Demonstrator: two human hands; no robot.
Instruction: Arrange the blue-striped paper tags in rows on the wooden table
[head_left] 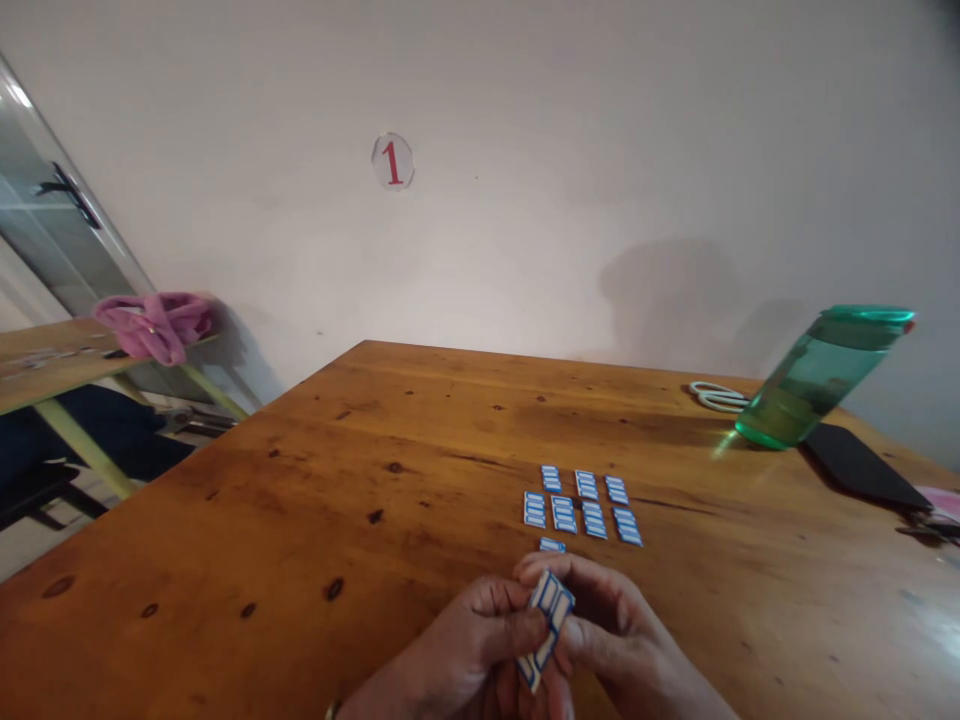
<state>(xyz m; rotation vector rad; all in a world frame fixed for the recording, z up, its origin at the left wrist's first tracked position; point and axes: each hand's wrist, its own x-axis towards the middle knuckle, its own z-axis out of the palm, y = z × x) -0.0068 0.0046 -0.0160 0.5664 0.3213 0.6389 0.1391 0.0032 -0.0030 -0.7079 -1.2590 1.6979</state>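
Observation:
A small blue-and-white card (553, 612), printed with blue-outlined white boxes, is tilted between my hands just above the table. My left hand (480, 635) grips it with the thumb across its face. The thumb and fingers of my right hand (619, 625) pinch its right edge; whether it is one piece or a stack I cannot tell. Just beyond my fingers, a similar card (553, 545) lies partly hidden. Farther back, several more lie flat in two rows, with one card (564, 514) in the nearer row and another card (586, 485) in the back row.
On the right of the wooden table (315, 480) stand a green bottle (825, 375), a coiled white cable (718, 396) and a dark flat case (862, 468). A pink cloth item (157, 322) rests on another table at left. The wall carries a number 1 sign (393, 162).

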